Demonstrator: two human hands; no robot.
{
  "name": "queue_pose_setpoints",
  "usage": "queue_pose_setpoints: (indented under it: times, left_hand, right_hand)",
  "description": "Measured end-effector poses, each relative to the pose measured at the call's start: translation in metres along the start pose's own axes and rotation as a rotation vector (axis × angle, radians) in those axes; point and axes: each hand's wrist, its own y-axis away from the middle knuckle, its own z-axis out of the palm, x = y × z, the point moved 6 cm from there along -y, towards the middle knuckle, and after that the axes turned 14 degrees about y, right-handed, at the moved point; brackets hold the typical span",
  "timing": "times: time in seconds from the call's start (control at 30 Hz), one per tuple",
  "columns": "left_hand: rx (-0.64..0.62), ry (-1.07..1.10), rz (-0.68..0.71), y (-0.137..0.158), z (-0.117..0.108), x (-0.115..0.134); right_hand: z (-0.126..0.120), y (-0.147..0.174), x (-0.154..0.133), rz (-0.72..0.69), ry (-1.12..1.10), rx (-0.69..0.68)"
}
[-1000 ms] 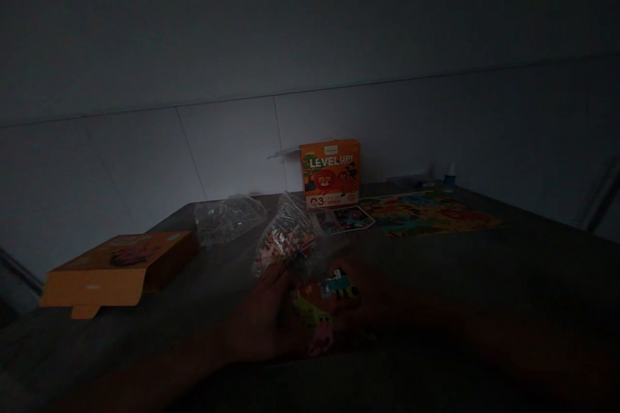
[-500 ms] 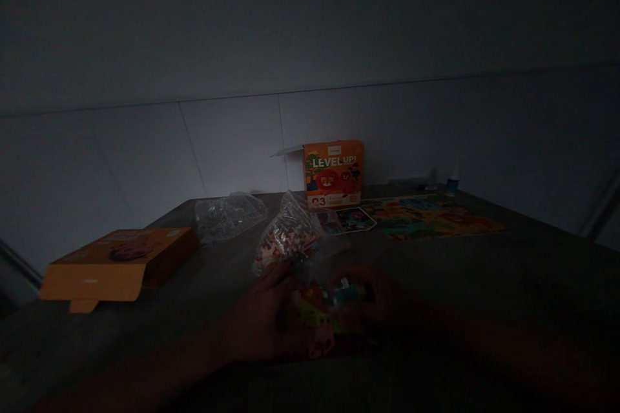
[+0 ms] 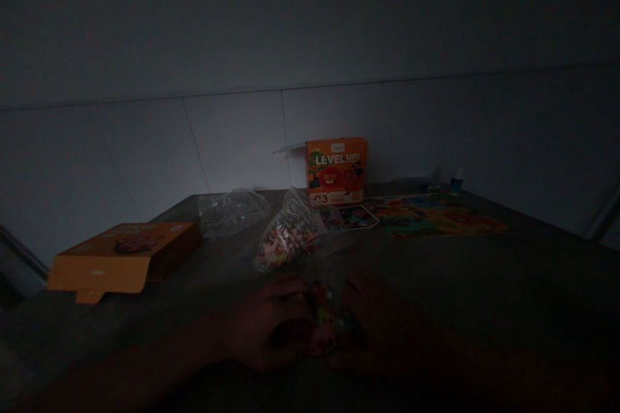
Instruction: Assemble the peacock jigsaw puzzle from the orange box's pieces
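In dim light, a partly joined jigsaw puzzle [image 3: 323, 337] with a pink figure and green-yellow parts lies on the table close to me. My left hand [image 3: 276, 322] is closed against its left side, fingers curled at the edge. Along the right side my right hand [image 3: 371, 316] presses in with bent fingers, covering that part. Any single piece under the fingers is too dark to make out. Just beyond the hands sits a clear plastic bag [image 3: 290, 235] full of loose puzzle pieces.
An orange "LEVEL UP!" box [image 3: 336, 171] stands at the back, flap open. Another orange box [image 3: 130, 251] lies at left. A crumpled clear bag [image 3: 232, 211], a picture card [image 3: 356, 218], a larger colourful puzzle [image 3: 445, 216] and a small bottle [image 3: 456, 182] are farther back.
My right hand has come down onto the puzzle's right side; the teal piece that showed in its fingers is now hidden. My left hand has shifted slightly. The view has tilted a little.
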Motion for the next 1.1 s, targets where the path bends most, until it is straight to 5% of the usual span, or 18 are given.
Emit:
queue_pose_setpoints:
  times: [0.33, 0.53, 0.7, 0.87, 0.97, 1.1]
  left_hand:
    - [-0.025, -0.102, 0.007, 0.001, 0.001, 0.003]
    - [0.174, -0.254, 0.016, 0.006, -0.011, 0.002]
    - [-0.022, -0.085, 0.017, 0.000, -0.004, 0.007]
    - [-0.156, 0.110, 0.095, -0.003, 0.004, 0.020]
    - [-0.112, 0.035, 0.038, -0.001, 0.004, 0.017]
    - [0.053, -0.156, -0.214, 0.004, -0.003, -0.001]
  right_hand:
    - [0.001, 0.001, -0.002, 0.068, -0.174, -0.087]
    - [0.002, -0.005, 0.011, 0.109, -0.289, 0.024]
    - [-0.008, -0.005, 0.025, 0.197, -0.397, 0.251]
    - [0.002, -0.011, 0.017, 0.042, -0.261, 0.166]
    - [0.006, -0.012, 0.012, -0.016, -0.116, 0.147]
    - [0.006, -0.012, 0.012, 0.004, -0.029, 0.136]
